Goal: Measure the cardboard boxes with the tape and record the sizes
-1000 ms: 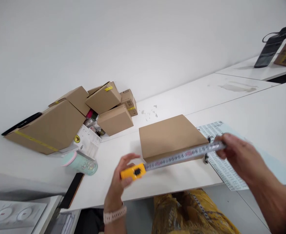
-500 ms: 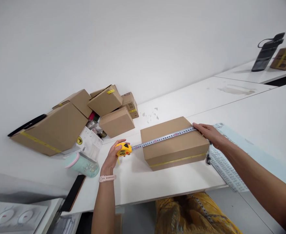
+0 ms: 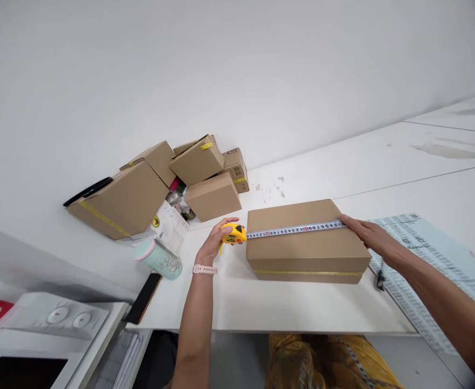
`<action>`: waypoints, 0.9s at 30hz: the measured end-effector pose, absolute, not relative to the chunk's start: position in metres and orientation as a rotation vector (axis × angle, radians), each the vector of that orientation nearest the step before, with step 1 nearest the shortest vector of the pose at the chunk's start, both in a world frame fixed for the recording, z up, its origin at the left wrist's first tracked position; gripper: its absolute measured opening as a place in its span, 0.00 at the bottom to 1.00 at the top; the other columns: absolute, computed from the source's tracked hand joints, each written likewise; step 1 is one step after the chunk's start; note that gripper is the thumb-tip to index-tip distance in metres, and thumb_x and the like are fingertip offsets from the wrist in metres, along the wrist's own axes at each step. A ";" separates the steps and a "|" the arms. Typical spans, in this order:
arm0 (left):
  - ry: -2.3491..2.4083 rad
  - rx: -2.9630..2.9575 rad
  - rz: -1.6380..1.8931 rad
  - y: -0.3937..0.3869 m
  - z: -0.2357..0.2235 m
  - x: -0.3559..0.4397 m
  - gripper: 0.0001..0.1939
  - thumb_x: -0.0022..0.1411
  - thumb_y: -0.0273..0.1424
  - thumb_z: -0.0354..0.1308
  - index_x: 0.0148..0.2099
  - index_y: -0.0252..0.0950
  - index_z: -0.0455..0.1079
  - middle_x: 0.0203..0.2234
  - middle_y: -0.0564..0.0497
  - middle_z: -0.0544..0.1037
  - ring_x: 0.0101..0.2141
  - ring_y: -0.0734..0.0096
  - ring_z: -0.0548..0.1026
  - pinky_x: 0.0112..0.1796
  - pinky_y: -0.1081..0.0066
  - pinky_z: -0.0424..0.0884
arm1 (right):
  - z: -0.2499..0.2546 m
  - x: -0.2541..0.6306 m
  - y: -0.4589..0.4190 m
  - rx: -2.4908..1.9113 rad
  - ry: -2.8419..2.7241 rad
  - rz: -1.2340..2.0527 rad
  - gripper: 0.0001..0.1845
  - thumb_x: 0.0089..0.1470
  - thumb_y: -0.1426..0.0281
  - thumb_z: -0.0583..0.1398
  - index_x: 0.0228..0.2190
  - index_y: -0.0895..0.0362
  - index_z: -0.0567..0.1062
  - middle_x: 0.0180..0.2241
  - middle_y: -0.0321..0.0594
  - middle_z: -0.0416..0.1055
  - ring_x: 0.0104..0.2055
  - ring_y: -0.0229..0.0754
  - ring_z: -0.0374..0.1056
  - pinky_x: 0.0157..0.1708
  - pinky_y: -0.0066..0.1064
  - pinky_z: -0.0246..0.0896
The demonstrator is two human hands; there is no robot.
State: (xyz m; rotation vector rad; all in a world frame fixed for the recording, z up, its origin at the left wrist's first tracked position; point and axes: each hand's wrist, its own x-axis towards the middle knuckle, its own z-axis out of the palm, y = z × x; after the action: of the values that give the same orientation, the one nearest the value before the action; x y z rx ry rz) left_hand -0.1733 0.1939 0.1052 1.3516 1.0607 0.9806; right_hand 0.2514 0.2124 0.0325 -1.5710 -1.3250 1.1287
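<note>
A closed cardboard box (image 3: 298, 251) lies on the white table (image 3: 269, 310), a yellow strip along its near side. My left hand (image 3: 211, 244), with a pink band at the wrist, is wrapped round a yellow tape measure (image 3: 234, 235) beside the box's left edge. From its case the silver blade (image 3: 289, 230) runs lengthwise across the box top, numbers facing up. At the box's far right edge, my right hand (image 3: 367, 236) is closed on the blade's end; its thumb and part of the hook are hidden.
Several cardboard boxes (image 3: 214, 197) are stacked against the wall at left. A mint-green tumbler (image 3: 166, 263) and a long black object (image 3: 145, 298) are near the table's left end. A light blue printed sheet (image 3: 435, 259) lies under my right arm. A white appliance with knobs (image 3: 69, 316) stands lower left.
The tape case has come closer to the box's left edge, and less blade is out. My view has swung left, bringing more of the white appliance into sight.
</note>
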 end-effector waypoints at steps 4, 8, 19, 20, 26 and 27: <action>1.042 1.375 0.984 0.213 0.109 -0.178 0.29 0.58 0.43 0.64 0.58 0.35 0.68 0.49 0.38 0.80 0.41 0.57 0.81 0.36 0.67 0.71 | 0.037 0.248 0.209 -1.603 -1.271 1.218 0.37 0.51 0.35 0.57 0.40 0.54 0.80 0.42 0.46 0.80 0.42 0.57 0.74 0.32 0.42 0.68; 1.013 1.400 0.896 0.231 0.108 -0.181 0.27 0.60 0.45 0.64 0.56 0.34 0.70 0.45 0.41 0.81 0.38 0.61 0.80 0.36 0.66 0.73 | 0.042 0.245 0.206 -1.619 -1.289 1.158 0.36 0.51 0.34 0.56 0.37 0.54 0.80 0.40 0.47 0.79 0.42 0.57 0.73 0.33 0.43 0.66; 1.037 1.442 0.763 0.218 0.110 -0.188 0.24 0.66 0.45 0.59 0.56 0.33 0.71 0.37 0.45 0.80 0.29 0.69 0.79 0.25 0.74 0.70 | 0.039 0.242 0.226 -1.533 -1.334 0.999 0.28 0.51 0.39 0.61 0.29 0.52 0.72 0.29 0.37 0.72 0.32 0.46 0.67 0.29 0.38 0.61; 1.048 1.438 0.767 0.214 0.111 -0.187 0.26 0.64 0.45 0.60 0.56 0.32 0.71 0.37 0.44 0.81 0.28 0.68 0.80 0.23 0.74 0.69 | 0.040 0.241 0.228 -1.498 -1.305 1.019 0.26 0.51 0.40 0.62 0.31 0.51 0.72 0.30 0.37 0.72 0.32 0.46 0.67 0.29 0.37 0.61; 1.114 1.405 0.775 0.189 0.115 -0.182 0.29 0.60 0.45 0.60 0.57 0.32 0.74 0.36 0.42 0.82 0.26 0.64 0.80 0.22 0.73 0.67 | 0.046 0.231 0.235 -1.458 -1.192 1.117 0.22 0.49 0.46 0.65 0.30 0.51 0.71 0.29 0.36 0.71 0.30 0.43 0.65 0.26 0.34 0.59; 1.120 1.398 0.769 0.185 0.115 -0.181 0.29 0.60 0.46 0.60 0.57 0.32 0.75 0.36 0.42 0.82 0.26 0.64 0.80 0.23 0.73 0.68 | 0.048 0.230 0.236 -1.474 -1.190 1.111 0.22 0.49 0.47 0.65 0.30 0.52 0.71 0.29 0.36 0.71 0.30 0.42 0.64 0.26 0.34 0.59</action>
State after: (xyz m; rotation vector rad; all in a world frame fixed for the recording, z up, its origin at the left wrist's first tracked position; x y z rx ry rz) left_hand -0.1806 0.1851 0.1155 1.3985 1.1196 0.7692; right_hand 0.2297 0.2356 0.0480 -1.4743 -1.1903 1.1106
